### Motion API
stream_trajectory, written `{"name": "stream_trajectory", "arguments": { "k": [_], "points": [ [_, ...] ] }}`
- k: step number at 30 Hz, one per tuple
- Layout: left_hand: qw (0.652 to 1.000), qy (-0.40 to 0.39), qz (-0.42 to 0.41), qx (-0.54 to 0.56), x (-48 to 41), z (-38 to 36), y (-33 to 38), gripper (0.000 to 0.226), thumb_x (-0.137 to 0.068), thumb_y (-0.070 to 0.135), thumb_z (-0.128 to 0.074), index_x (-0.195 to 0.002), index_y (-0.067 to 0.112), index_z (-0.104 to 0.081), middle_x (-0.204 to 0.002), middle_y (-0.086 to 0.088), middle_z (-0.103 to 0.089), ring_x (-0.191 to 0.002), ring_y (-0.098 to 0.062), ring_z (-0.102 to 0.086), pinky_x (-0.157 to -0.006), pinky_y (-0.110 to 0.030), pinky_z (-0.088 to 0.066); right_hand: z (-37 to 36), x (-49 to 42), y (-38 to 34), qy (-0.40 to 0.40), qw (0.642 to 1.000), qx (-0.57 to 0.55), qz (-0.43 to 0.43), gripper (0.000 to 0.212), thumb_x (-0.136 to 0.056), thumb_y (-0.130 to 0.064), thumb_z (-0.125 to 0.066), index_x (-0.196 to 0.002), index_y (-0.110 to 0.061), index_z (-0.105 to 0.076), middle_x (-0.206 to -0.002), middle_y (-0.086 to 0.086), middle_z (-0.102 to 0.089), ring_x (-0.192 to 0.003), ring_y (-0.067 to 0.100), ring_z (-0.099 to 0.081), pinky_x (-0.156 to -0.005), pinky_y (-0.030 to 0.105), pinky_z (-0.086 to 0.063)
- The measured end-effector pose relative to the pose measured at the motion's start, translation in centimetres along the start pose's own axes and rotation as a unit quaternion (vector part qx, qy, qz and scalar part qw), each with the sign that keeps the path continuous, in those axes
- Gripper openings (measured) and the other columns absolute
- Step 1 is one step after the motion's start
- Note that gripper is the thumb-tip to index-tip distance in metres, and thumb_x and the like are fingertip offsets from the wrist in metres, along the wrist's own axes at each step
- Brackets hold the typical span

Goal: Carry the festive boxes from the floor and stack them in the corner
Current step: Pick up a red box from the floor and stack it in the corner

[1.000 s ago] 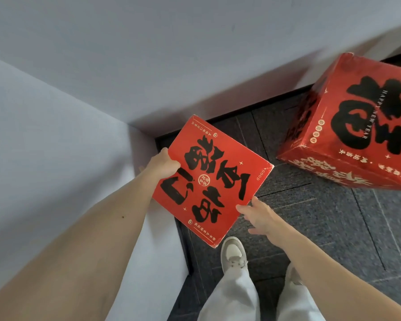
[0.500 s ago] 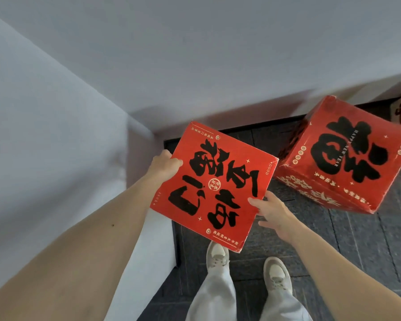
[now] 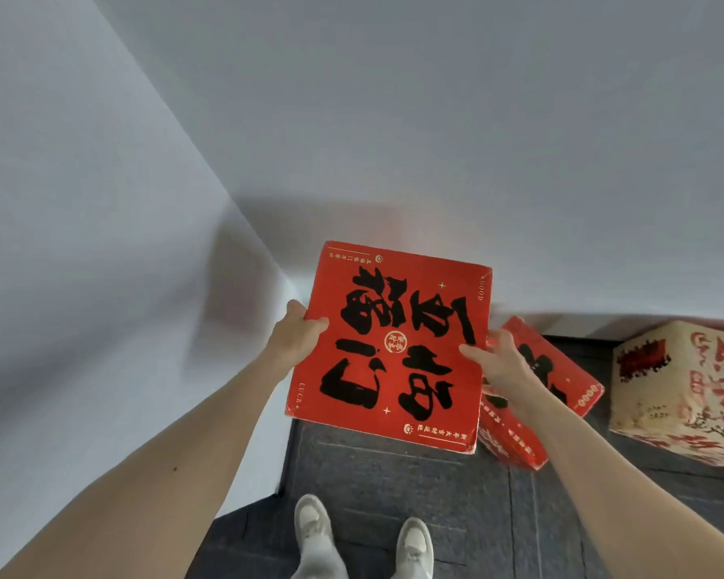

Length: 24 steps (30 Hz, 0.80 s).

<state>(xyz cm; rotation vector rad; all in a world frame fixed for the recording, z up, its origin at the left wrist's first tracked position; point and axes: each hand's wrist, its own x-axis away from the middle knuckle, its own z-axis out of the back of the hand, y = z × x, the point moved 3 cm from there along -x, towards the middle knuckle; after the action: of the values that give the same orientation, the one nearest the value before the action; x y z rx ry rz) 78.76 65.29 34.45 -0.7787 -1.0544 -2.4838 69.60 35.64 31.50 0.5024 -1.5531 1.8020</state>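
Grey walls meet in a corner behind the held red box. The left hand grips its left edge and the right hand grips its right edge, thumbs on the printed face; the fingers beneath are hidden. Hazard: the hold is at the edges only, so a relaxed thumb could let the box tilt and slip, and an askew placement would likely unsettle the stack. Both arms reach forward, carrying the box above the floor. Right of it, a second red box and a cream box lie on the floor.
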Motion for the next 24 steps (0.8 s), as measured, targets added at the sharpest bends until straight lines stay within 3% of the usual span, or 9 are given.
{"name": "stream_trajectory", "arguments": {
  "k": [2, 7, 10, 13, 17, 24],
  "points": [
    [0.999, 0.019, -0.013, 0.024, 3.7, 1.5, 1.4, 0.026, -0.101, 0.031, -0.048, -0.118, 0.016, -0.036, -0.101, -0.002, -0.058, -0.087, -0.016, -0.061, -0.063, -0.029, -0.043, 1.5, 2.4, -2.4, 0.004, 0.999, 0.019, 0.027, 0.051, -0.095, -0.031, -0.065, -0.135, -0.020, -0.036, -0.124, 0.005, -0.059, -0.096, 0.022, -0.067, -0.077, 0.043, -0.058],
    [0.996, 0.064, -0.040, 0.039, 12.2, 4.3, 3.0, 0.025, -0.102, 0.034, -0.048, -0.120, 0.021, -0.035, -0.105, 0.002, -0.059, -0.090, -0.016, -0.063, -0.069, -0.030, -0.049, 3.7, 8.6, -6.8, -0.010, 0.993, 0.050, 0.103, 0.050, -0.097, -0.028, -0.062, -0.138, -0.021, -0.033, -0.119, 0.006, -0.057, -0.087, 0.018, -0.066, -0.061, 0.031, -0.052],
    [0.993, 0.091, -0.053, 0.049, 17.4, 5.6, 2.7, 0.028, -0.102, 0.036, -0.047, -0.124, 0.025, -0.034, -0.109, 0.003, -0.058, -0.092, -0.015, -0.063, -0.071, -0.030, -0.051, 4.4, 12.1, -7.6, -0.028, 0.988, 0.064, 0.135, 0.050, -0.097, -0.027, -0.061, -0.138, -0.023, -0.033, -0.115, 0.003, -0.057, -0.089, 0.021, -0.066, -0.070, 0.039, -0.057],
    [0.989, 0.123, -0.060, 0.058, 22.9, 6.5, 1.4, 0.030, -0.102, 0.039, -0.047, -0.126, 0.026, -0.035, -0.113, 0.003, -0.059, -0.096, -0.018, -0.064, -0.083, -0.040, -0.056, 4.7, 16.1, -7.3, -0.043, 0.981, 0.087, 0.167, 0.049, -0.097, -0.027, -0.061, -0.137, -0.023, -0.032, -0.119, 0.005, -0.054, -0.090, 0.021, -0.065, -0.073, 0.043, -0.058],
    [0.980, 0.168, -0.071, 0.076, 32.4, 5.9, -2.1, 0.033, -0.100, 0.040, -0.052, -0.126, 0.026, -0.037, -0.114, 0.004, -0.059, -0.097, -0.019, -0.064, -0.084, -0.040, -0.056, 4.8, 23.0, -5.1, -0.077, 0.967, 0.110, 0.215, 0.051, -0.098, -0.023, -0.060, -0.139, -0.017, -0.030, -0.111, 0.004, -0.052, -0.081, 0.017, -0.065, -0.059, 0.031, -0.053],
    [0.953, 0.279, -0.038, 0.109, 53.5, 2.1, -13.4, 0.033, -0.095, 0.036, -0.059, -0.120, 0.022, -0.044, -0.111, 0.003, -0.061, -0.098, -0.019, -0.063, -0.084, -0.038, -0.053, 3.4, 37.6, 1.5, -0.193, 0.922, 0.171, 0.287, 0.052, -0.097, -0.020, -0.061, -0.139, -0.014, -0.030, -0.099, -0.004, -0.052, -0.081, 0.018, -0.066, -0.063, 0.034, -0.057]
  ]
}}
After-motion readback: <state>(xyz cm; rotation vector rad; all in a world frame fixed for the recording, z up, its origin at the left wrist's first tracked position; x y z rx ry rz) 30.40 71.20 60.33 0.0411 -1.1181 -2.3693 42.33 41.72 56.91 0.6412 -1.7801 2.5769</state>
